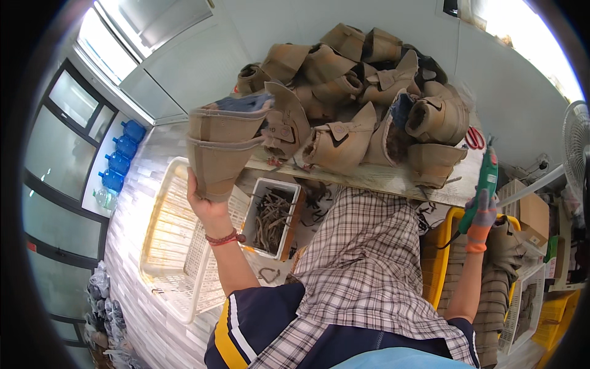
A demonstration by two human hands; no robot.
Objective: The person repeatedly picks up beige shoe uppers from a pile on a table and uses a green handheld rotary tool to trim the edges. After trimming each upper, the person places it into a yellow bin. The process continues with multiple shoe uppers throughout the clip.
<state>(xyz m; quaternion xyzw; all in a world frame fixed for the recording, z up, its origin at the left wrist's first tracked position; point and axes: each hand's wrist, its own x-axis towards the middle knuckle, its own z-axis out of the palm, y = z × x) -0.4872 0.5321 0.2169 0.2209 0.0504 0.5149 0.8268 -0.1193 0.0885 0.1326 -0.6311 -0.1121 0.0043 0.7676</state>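
Nearest to us we see a checked cloth (362, 264) draped over our lap, above a dark jersey with yellow and white stripes. Our left forearm comes up from the lower edge, a red bead bracelet (222, 238) on the wrist. Our left hand (206, 206) is bare, its grip closed around the narrow lower end of a stack of tan boot uppers (222, 144), two nested pieces held up just beside the near left corner of the surface. Our right hand (481, 222) wears a grey glove with an orange cuff, its grip wrapped tight around a green glue gun (485, 184) pointed up toward the right end of the surface.

Below the left hand we see a white plastic basket (166, 246) on the floor, and just beside it a small white tray (270, 218) full of dark strips. On the right we see a yellow crate (439, 258) holding stacked tan pieces.

Farther off, the wooden surface (393, 181) carries a big pile of tan boot uppers (362, 86), tumbled over each other. Red scissors (474, 138) lie at its right end. At far left blue water bottles (120, 157) stand by the windows; a white fan (576, 144) is at the far right.
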